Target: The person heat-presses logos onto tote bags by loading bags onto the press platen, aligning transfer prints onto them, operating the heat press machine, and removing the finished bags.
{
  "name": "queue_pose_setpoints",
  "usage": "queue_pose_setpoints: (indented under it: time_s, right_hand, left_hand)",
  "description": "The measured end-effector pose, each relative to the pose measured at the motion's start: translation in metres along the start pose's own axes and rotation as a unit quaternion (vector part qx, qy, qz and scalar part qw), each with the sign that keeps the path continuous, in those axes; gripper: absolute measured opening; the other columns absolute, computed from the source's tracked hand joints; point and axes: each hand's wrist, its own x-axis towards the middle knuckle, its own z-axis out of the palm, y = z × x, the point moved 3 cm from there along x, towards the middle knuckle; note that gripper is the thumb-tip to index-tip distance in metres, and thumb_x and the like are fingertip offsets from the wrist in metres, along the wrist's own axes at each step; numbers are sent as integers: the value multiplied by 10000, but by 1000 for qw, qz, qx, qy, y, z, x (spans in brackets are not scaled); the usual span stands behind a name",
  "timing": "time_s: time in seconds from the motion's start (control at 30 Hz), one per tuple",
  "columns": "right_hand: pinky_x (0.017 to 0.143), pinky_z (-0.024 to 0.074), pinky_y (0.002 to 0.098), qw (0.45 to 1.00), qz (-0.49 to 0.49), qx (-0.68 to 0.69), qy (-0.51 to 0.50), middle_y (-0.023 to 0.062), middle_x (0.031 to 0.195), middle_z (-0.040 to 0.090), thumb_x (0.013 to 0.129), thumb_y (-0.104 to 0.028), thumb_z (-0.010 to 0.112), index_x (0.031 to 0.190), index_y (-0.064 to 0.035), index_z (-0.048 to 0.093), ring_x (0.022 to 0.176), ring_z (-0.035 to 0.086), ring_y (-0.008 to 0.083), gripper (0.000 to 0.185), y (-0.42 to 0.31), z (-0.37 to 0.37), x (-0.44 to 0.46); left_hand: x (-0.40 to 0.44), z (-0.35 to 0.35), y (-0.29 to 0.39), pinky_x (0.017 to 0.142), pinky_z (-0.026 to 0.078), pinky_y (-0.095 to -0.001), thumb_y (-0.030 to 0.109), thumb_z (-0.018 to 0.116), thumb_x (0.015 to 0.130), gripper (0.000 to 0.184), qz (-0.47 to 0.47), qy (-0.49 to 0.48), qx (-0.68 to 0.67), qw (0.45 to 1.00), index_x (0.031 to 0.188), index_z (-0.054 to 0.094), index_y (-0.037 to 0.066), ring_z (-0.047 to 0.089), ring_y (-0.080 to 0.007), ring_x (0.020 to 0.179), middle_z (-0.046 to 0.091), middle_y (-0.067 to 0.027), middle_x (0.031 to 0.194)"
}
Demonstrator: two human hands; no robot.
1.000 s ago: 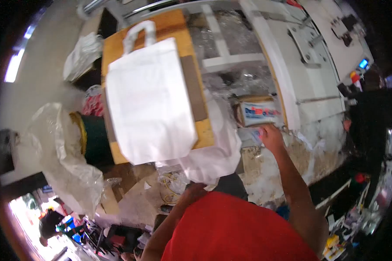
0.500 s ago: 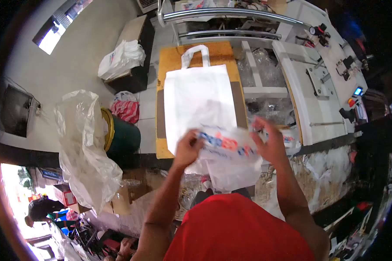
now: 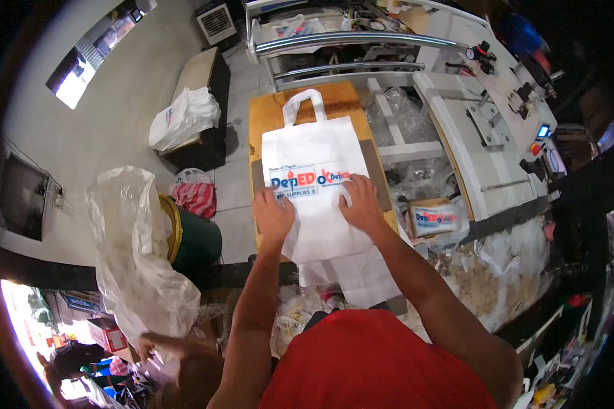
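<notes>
The left hand (image 3: pixel 274 214) and right hand (image 3: pixel 363 204) rest palm-down, fingers loosely spread, closed around nothing. Under them, on the yellow board (image 3: pixel 265 116), lies the white bag (image 3: pixel 324 235), probably light, soft and easily wrinkled; its side edges suit holding. The print (image 3: pixel 296 181) may be separate slippery film, I cannot tell surely.
</notes>
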Motion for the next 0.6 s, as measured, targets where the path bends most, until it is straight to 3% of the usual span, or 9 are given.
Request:
queue_pose_setpoints:
  time_s: [0.07,0.43,0.6]
  right_hand:
    - [1044,376,526,1000,13,5,1,191,1329,482,829,-223,661,1189,-13,585,1260,439,390,424,1,-1,-1]
    - [1053,387,529,1000,5,5,16,227,1301,511,813,-194,640,1162,10,618,1251,451,418,405,-1,0,1]
    - [1027,415,531,999,15,21,41,217,1273,522,836,-195,661,1161,0,618,1233,472,409,381,2,3,1]
  left_hand:
    - [-17,13,-4,968,422,-487,149,662,795,343,100,-3,-4,995,1122,616,56,530,-381,1105,570,-172,1175]
    - [-20,10,-2,959,434,-466,140,658,777,280,133,45,-11,990,1048,695,78,551,-342,1089,631,-114,1128]
    - [-20,12,-9,981,402,-478,148,645,753,287,79,21,-35,996,1031,697,95,534,-328,1119,619,-104,1136]
